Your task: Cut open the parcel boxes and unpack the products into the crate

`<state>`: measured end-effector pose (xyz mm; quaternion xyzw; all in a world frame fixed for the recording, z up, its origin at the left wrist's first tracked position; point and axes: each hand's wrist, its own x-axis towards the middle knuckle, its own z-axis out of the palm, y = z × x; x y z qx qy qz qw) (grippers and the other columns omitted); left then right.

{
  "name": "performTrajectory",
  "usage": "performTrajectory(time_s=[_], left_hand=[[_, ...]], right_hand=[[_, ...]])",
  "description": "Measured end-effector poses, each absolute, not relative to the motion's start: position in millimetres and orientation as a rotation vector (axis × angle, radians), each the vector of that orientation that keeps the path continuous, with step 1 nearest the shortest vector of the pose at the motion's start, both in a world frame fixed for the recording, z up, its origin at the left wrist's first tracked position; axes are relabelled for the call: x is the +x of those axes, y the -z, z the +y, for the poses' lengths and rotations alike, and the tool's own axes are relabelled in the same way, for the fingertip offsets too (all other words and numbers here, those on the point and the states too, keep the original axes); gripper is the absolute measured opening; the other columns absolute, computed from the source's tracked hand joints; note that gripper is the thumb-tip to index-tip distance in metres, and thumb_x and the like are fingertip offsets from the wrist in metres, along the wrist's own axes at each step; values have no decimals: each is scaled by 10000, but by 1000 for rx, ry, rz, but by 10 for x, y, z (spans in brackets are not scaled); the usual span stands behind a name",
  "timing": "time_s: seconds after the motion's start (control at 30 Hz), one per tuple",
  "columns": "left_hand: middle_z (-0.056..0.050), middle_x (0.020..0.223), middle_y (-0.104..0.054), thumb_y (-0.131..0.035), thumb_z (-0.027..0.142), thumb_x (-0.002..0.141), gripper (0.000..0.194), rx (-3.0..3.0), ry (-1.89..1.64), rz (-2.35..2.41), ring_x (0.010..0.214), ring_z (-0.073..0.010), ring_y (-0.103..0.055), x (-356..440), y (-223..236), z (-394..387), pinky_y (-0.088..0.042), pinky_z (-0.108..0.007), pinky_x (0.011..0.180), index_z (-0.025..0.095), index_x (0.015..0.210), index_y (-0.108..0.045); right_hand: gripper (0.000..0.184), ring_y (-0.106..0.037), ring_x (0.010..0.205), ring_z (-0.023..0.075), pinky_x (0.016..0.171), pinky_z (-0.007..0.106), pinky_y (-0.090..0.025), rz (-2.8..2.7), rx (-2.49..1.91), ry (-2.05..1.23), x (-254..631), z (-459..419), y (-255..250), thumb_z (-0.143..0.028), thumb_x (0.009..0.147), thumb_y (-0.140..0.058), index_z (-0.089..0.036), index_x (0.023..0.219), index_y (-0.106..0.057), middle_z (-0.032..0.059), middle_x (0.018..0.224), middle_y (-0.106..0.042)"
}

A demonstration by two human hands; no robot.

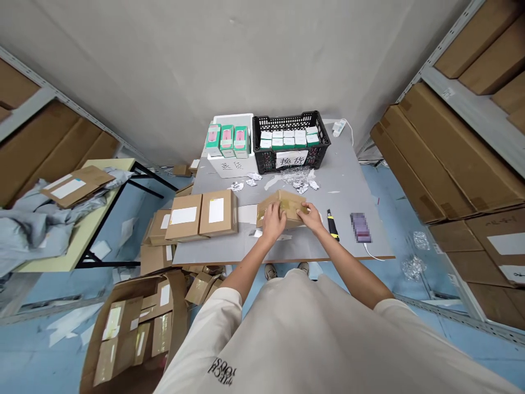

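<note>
A brown cardboard box (290, 202) with tape on it sits tilted at the front middle of the table. On its left side lies my left hand (274, 220), fingers curled over the cardboard. My right hand (310, 215) grips the box's right edge, thumb and fingers pinched on it. Just to the right of that hand is a black and yellow utility knife (332, 225). Two closed cardboard boxes with white labels, a left one (177, 229) and a right one (223, 224), stand side by side on the left. The underside of the held box is hidden.
At the back stand a white bin (229, 167) with green and pink boxes and a black crate (324, 143) with several small boxes. Crumpled paper (302, 187) lies before them. A phone (361, 227) charges at right. A large carton (95, 323) of boxes stands on the floor.
</note>
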<state>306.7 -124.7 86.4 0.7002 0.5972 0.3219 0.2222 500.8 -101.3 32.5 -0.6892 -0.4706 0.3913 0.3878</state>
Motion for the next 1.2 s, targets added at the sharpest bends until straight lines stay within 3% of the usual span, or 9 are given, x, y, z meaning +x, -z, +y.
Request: performTrajectory(time_s=[0.2,0.37,0.6,0.87,0.97,1.1,1.2], left_hand=[[-133,1307,-566,-497,285,1001,443,1872,-948,1555,1266,-284,-547,3181,-806,-1145,-457,-431,1094,235,1440,-528],[-133,1320,-533,-486,282,1006,432,1790,-878,1506,1227,-265,-576,3296,-577,-1161,-471,-415,1086,255,1425,-583],[-113,1365,-532,-482,359,1032,427,1863,-848,1512,1266,-255,-556,3185,-392,-1147,-443,-407,1118,303,1440,-595],[-146,1467,-489,-452,302,1018,444,2011,-810,1632,1357,-333,-460,3239,-436,-1167,-429,-520,1097,292,1438,-593],[-147,1502,-469,-459,206,984,463,2056,-855,1629,1392,-344,-433,3298,-496,-1179,-404,-549,1113,282,1420,-596],[-121,1433,-554,-461,105,931,523,2179,-848,1347,1351,-286,-502,3393,-633,-1164,-421,-474,1121,275,1411,-582],[-118,1401,-589,-433,185,992,465,2185,-848,1244,1322,-267,-537,3456,-741,-1153,-430,-434,1117,257,1436,-548]], right_hand=[[438,-601,1243,282,1140,444,-437,-1310,-1709,-743,5266,-927,-503,-364,754,-683,-218,1166,-715,110,1324,-658],[376,-537,1362,271,1194,454,-396,-1350,-1711,-724,5495,-968,-505,-300,795,-610,-232,1136,-751,103,1386,-624],[578,-654,1178,261,968,422,-565,-1167,-1621,-864,5543,-1061,-374,-447,773,-676,-216,1298,-601,117,1355,-658],[585,-694,1083,273,927,420,-575,-1079,-1648,-917,5561,-1111,-353,-572,740,-724,-204,1188,-642,137,1258,-710],[560,-701,1050,269,916,408,-574,-1062,-1703,-884,5560,-1121,-368,-585,725,-743,-208,1129,-652,129,1210,-725],[435,-694,1028,258,960,404,-545,-1055,-1741,-826,5530,-1115,-387,-598,805,-663,-215,1011,-679,112,1127,-739],[430,-670,1068,254,996,412,-520,-1099,-1689,-830,5456,-1078,-416,-594,907,-505,-225,966,-717,95,1098,-746]])
